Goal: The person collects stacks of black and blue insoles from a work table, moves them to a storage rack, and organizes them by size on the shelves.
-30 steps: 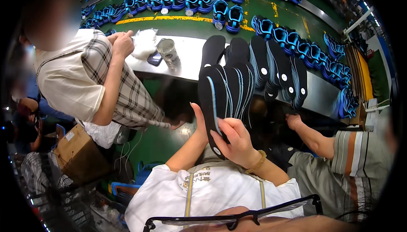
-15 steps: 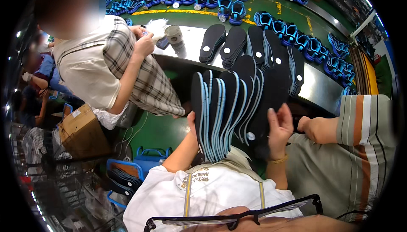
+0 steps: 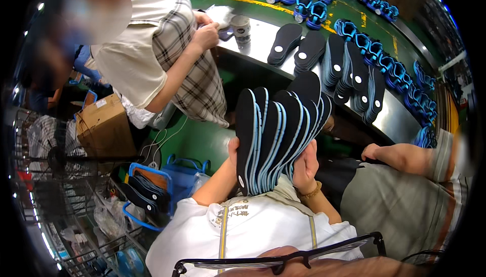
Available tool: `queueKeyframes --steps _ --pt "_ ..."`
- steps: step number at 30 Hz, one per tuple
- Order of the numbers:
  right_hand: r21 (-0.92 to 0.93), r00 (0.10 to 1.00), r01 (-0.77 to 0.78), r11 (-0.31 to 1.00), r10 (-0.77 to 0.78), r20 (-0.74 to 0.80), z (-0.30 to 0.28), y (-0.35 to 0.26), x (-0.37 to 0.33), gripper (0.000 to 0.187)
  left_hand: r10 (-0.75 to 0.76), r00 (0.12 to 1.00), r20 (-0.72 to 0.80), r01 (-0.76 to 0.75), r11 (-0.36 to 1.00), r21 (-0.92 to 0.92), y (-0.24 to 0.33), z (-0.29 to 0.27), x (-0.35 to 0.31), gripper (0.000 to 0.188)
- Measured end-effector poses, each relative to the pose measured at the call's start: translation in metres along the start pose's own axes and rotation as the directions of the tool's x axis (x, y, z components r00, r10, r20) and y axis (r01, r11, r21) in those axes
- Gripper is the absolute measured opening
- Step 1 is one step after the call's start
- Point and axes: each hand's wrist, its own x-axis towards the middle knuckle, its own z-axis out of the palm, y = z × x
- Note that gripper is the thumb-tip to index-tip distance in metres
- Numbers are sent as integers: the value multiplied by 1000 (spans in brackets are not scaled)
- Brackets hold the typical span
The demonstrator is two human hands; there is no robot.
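Note:
A fanned stack of black insoles with light blue edges (image 3: 276,138) stands upright in front of my chest, between my hands. My left hand (image 3: 234,151) is closed on its left side, the fingers mostly hidden behind it. On the right side, my right hand (image 3: 306,168) grips the lower part, thumb up along the outer insole. Beyond the stack, several piles of the same black insoles (image 3: 310,49) with round white stickers lie on a metal table (image 3: 258,49).
At the left a person in a plaid garment (image 3: 190,87) stands at the table beside a cup (image 3: 241,26). Another person's forearm (image 3: 400,155) comes in at the right. A blue-framed chair (image 3: 172,196) holding insoles, a cardboard box (image 3: 105,125) and rows of blue shoes (image 3: 377,52) surround me.
My right hand, formerly open and apart, has moved left and closed on the stack. The large black insole area right of the stack no longer shows there. The view has shifted left.

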Motion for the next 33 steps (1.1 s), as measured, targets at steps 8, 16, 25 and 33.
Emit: queueKeyframes --steps 8,16,25,33 --pt "-179 981 -147 973 167 102 54 -36 58 33 93 995 45 -80 969 -234 44 -32 -13 74" --pt "-62 984 -137 989 143 109 100 -41 82 36 89 996 -20 -90 936 -340 101 -9 4 38" --pt "-256 969 -2 967 65 237 110 -41 78 35 -149 983 -104 78 863 -498 88 -55 -21 66" --pt "-291 989 36 956 7 148 120 -45 71 53 -61 998 -16 43 852 -521 85 -59 -25 72"
